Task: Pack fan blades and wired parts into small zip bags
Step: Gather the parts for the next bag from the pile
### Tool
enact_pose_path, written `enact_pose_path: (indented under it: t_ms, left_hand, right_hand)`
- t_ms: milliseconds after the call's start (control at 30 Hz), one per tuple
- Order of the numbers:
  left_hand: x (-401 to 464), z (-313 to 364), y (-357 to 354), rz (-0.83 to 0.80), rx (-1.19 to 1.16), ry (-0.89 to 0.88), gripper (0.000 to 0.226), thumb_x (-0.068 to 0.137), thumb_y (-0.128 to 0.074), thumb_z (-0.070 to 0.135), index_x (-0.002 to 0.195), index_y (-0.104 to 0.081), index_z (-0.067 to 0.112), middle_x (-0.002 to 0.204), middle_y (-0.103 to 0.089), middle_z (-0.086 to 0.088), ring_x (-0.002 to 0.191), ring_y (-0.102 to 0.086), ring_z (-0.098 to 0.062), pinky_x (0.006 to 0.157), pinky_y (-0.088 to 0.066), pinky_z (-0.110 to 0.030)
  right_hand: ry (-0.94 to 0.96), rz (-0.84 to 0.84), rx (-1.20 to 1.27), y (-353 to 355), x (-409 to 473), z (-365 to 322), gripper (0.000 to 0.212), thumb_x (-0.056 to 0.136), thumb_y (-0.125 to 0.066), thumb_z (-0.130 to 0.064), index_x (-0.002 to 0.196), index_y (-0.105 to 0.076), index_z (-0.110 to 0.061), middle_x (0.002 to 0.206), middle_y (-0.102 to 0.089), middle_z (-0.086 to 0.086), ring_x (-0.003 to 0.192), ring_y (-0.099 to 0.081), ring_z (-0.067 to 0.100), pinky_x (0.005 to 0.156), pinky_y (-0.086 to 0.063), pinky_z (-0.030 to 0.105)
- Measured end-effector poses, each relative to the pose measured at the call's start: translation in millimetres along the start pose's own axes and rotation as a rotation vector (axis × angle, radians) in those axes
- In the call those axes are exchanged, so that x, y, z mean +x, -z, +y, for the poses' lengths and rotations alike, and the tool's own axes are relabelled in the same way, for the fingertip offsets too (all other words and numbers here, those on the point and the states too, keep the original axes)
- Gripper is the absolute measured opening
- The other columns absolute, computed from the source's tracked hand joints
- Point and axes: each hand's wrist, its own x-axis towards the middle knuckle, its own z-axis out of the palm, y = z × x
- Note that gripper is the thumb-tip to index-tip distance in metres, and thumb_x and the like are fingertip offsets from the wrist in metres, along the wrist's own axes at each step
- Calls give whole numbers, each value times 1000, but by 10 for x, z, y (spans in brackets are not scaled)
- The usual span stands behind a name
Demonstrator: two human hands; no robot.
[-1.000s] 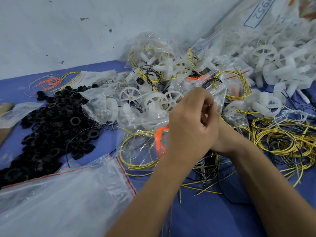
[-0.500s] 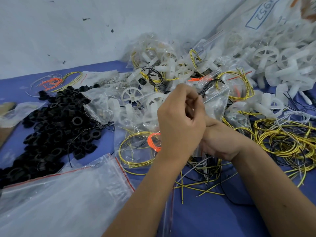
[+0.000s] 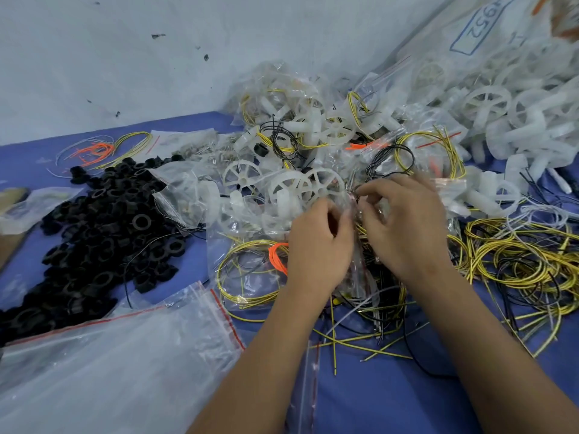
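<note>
My left hand (image 3: 319, 242) and my right hand (image 3: 404, 227) meet over a small clear zip bag (image 3: 360, 270) in the middle of the blue table. Both pinch the bag's top edge with curled fingers. What the bag holds is mostly hidden behind the hands. Just behind my fingers lie white fan blades (image 3: 300, 186), some inside packed bags. A packed bag with yellow and orange wire coils (image 3: 250, 270) lies left of my left wrist. Loose yellow and black wires (image 3: 517, 261) spread to the right.
A heap of black rings (image 3: 100, 227) covers the left side. A stack of empty zip bags with red strips (image 3: 119, 355) lies front left. A big bag of white fan blades (image 3: 501, 98) leans at the back right. Cut wire pieces (image 3: 360, 343) lie between my forearms.
My hands have come apart: the left no longer covers the right. Both moved lower toward the table and now pinch the bag side by side.
</note>
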Motion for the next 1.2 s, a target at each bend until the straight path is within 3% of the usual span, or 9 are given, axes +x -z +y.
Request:
enact_pose_path:
  t_ms: [133,267,333,400,500,667,833,967,1200]
  left_hand:
    - [-12,35,30,11,135,56,26,89,-63,47,79,-52,26,70,-60,9,63,-58,-8,58,-52,-35]
    - [-22,58,19,0,349,56,27,88,-62,47,85,-51,23,81,-59,5,73,-58,-17,63,-52,-38]
    - [-20,44,20,5,381,64,18,89,-61,36,88,-52,21,83,-60,2,74,-58,-20,64,-53,-40]
    - [-14,28,39,17,393,80,8,90,-61,27,90,-55,21,84,-61,3,73,-59,-18,64,-54,-41]
    - [-5,20,51,35,292,46,8,90,-64,24,88,-56,24,81,-60,9,72,-58,-10,64,-54,-38]
    - [29,53,99,93,9,-178,12,92,-65,22,85,-55,23,75,-57,11,66,-56,-9,56,-47,-26]
    - [5,83,42,-72,-86,-257,21,90,-70,42,99,-59,28,90,-55,14,71,-56,-6,60,-43,-18]
    - [23,83,76,-89,-74,-297,30,87,-69,50,107,-65,27,95,-55,18,84,-55,1,70,-41,-12]
    - [34,109,133,98,-5,-304,18,94,-70,37,89,-61,23,78,-53,13,67,-50,-7,58,-39,-22]
  right_hand:
    - [-156,4,-162,97,15,0,47,79,-80,-44,119,-69,-23,115,-53,13,115,-42,36,93,-42,40]
    - [-308,-230,-214,187,45,15,76,66,-89,-54,128,-54,-27,130,-44,15,117,-48,38,94,-50,48]
    - [-323,-225,-120,211,48,31,70,69,-91,-37,126,-52,-24,123,-55,13,105,-59,37,86,-54,46]
    - [-296,-135,16,211,37,26,52,76,-84,-16,120,-56,-17,88,-65,2,84,-65,29,75,-56,43]
    - [-286,-25,135,209,47,4,21,84,-76,-8,102,-66,-15,66,-59,-11,63,-60,10,67,-51,27]
    - [-238,2,170,192,62,22,12,86,-67,-3,89,-72,-14,66,-61,-5,61,-57,13,65,-52,29]
    - [-263,72,824,208,86,-68,12,89,-64,2,88,-68,-9,65,-55,-1,56,-49,7,53,-43,22]
    - [-325,78,1072,202,84,-112,18,92,-63,6,92,-69,-11,72,-52,4,60,-47,11,55,-43,21]
    - [-261,9,866,140,51,-80,21,95,-68,-8,114,-71,-16,86,-57,1,70,-54,9,64,-47,20]
